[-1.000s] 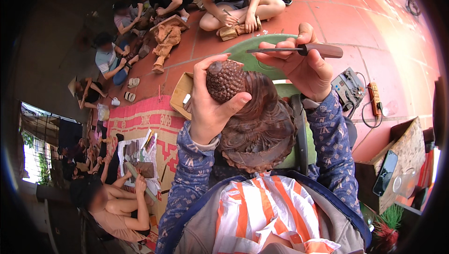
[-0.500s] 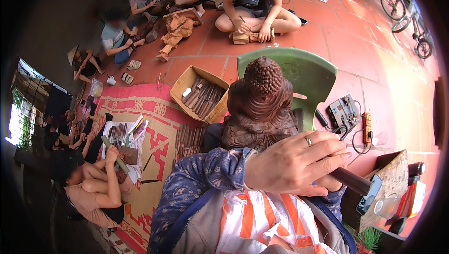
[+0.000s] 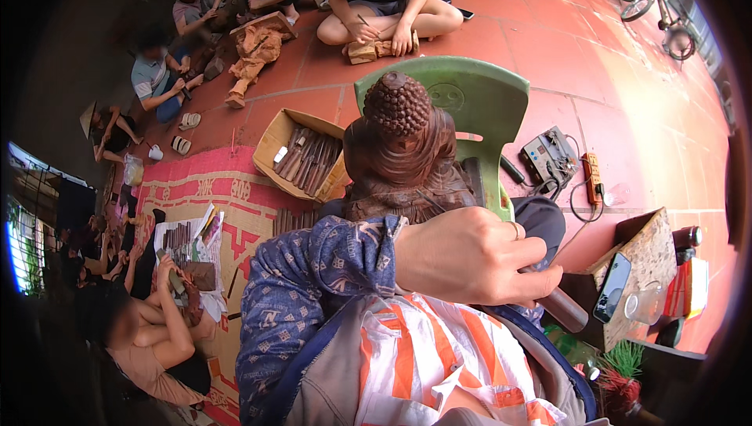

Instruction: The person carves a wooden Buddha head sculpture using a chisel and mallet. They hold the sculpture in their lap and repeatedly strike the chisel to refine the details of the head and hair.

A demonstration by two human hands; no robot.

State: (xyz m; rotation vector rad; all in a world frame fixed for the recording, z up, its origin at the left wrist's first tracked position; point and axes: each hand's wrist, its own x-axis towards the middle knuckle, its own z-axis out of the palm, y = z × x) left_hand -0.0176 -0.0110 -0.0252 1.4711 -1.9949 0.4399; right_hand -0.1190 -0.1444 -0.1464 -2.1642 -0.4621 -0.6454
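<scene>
A dark brown carved seated figure, with rows of knobs on its head, stands upright before me. Just below its base is my left hand, wearing a ring, its fingers curled closed; what they hold is hidden. A thick, dark brown, round handle sticks out from under these fingers toward the lower right. My right hand is hidden behind the left one, with only a bit of its patterned sleeve showing. Beyond the figure stands a green plastic chair.
A cardboard box of wooden-handled tools stands left of the figure, on a red-and-tan mat. To the right are a control box, an orange power strip and a phone on a board. Several people carve nearby.
My left hand has gone from lying with extended fingers over the handle to curled fingers, lower against the figure. The handle's end has drawn in from the phone. The whole view has shifted.
</scene>
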